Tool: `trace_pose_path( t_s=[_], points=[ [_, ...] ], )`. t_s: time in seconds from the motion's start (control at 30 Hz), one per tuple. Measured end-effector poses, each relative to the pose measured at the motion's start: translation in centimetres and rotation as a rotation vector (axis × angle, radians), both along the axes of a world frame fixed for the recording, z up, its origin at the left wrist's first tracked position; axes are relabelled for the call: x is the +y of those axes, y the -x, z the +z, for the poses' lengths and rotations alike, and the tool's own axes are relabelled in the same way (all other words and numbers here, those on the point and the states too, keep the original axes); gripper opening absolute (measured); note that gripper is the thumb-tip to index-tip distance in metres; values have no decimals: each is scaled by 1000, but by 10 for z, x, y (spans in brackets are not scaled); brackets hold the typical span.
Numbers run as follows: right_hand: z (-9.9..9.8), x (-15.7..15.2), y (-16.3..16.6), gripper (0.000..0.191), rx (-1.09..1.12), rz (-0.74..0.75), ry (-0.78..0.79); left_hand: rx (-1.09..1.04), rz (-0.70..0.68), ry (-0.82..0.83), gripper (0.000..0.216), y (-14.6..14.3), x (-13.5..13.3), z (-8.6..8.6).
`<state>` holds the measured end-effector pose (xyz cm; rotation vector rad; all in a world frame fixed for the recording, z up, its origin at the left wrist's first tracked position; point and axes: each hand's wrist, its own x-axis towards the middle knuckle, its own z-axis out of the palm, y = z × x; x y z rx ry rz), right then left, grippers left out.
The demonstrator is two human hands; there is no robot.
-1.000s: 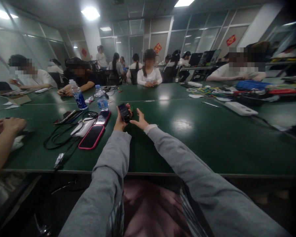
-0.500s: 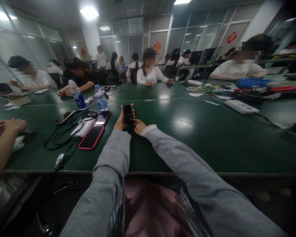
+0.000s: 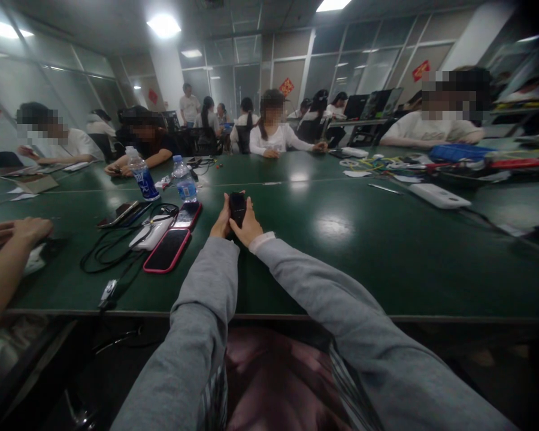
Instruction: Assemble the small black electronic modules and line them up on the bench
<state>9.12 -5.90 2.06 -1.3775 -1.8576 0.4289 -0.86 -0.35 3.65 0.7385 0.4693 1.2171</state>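
Both my arms, in grey sleeves, reach out over a dark green table [image 3: 341, 257]. A small black device [image 3: 238, 208] stands upright between my hands. My left hand [image 3: 220, 224] grips its left side and my right hand [image 3: 250, 224] is wrapped round its right side and bottom. The lower part of the device is hidden by my fingers. A pink-cased phone [image 3: 167, 250] lies face up just left of my left wrist.
Left of my hands lie a second phone [image 3: 187, 214], a white power bank [image 3: 151, 234], black cables [image 3: 103, 251] and two water bottles [image 3: 142, 174]. Another person's arm [image 3: 4, 263] rests at the far left. A white power strip [image 3: 439, 196] and tools lie at right. Several people sit round the far edge.
My right hand, open beside the device a second ago, has come in and closed round it. The device has turned upright and now sits between both hands.
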Motion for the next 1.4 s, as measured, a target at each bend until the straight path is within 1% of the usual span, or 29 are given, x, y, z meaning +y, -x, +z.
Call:
trace_pose_path(
  t_s=[0.1, 0.27, 0.43, 0.53, 0.6, 0.63, 0.7, 0.73, 0.8, 0.9, 1.0, 1.07, 1.17, 1.27, 1.4],
  points=[
    [3, -1, -1, 95, -13, -32, 18, -29, -4, 14, 63, -3, 0, 1],
    [10, -2, -4, 85, -105, -76, 14, -61, 53, 47, 61, -4, 6, -2],
    [18, -9, -1, 81, -224, -75, -166, -84, 68, 85, 60, 2, 11, -6],
    [29, -11, -5, 79, -234, -45, -266, -95, 102, 88, 60, 5, 15, -10],
    [39, -7, -17, 77, -235, -61, -378, -116, 121, 70, 57, 7, 16, -12],
    [44, -1, -27, 76, -239, -92, -437, -123, 128, 66, 55, 7, 16, -13],
    [49, 15, -55, 76, -251, -201, -515, -129, 138, 72, 53, 7, 15, -13],
    [48, 24, -72, 76, -257, -266, -526, -128, 141, 76, 53, 7, 14, -12],
    [42, 44, -111, 78, -264, -382, -491, -118, 136, 84, 54, 6, 12, -10],
    [21, 66, -166, 80, -261, -535, -337, -86, 116, 89, 55, 5, 10, -8],
    [2, 77, -200, 79, -257, -686, -148, -55, 115, 84, 56, 5, 10, -9],
    [-7, 82, -209, 77, -269, -733, -43, -40, 123, 82, 57, 5, 11, -10],
    [-12, 86, -210, 69, -302, -736, 51, -24, 123, 92, 56, 5, 11, -10],
    [-11, 86, -206, 57, -321, -752, 76, -18, 114, 84, 55, 5, 11, -11],
    [-6, 81, -203, 54, -321, -771, 73, -13, 100, 68, 55, 6, 11, -12]
  ],
)
